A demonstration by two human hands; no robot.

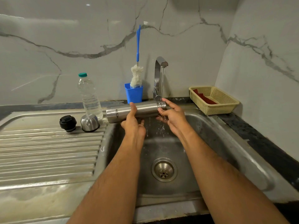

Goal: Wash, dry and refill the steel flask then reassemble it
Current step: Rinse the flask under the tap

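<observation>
The steel flask point(145, 110) lies on its side over the sink basin point(210, 143), its open neck to the right under the running tap point(159, 75). My left hand point(133, 122) grips the flask's body from below, thumb over the front. My right hand point(173, 117) holds the neck end, fingers curled round it, with water running over them. The black stopper point(68, 123) and the steel cup lid point(90, 122) sit on the draining board point(48, 143) to the left.
A clear plastic water bottle point(89, 96) with a green cap stands behind the cup lid. A blue holder point(134, 93) with a blue-handled bottle brush point(137, 75) stands by the tap. A yellow basket point(215, 99) with a red cloth sits at the back right.
</observation>
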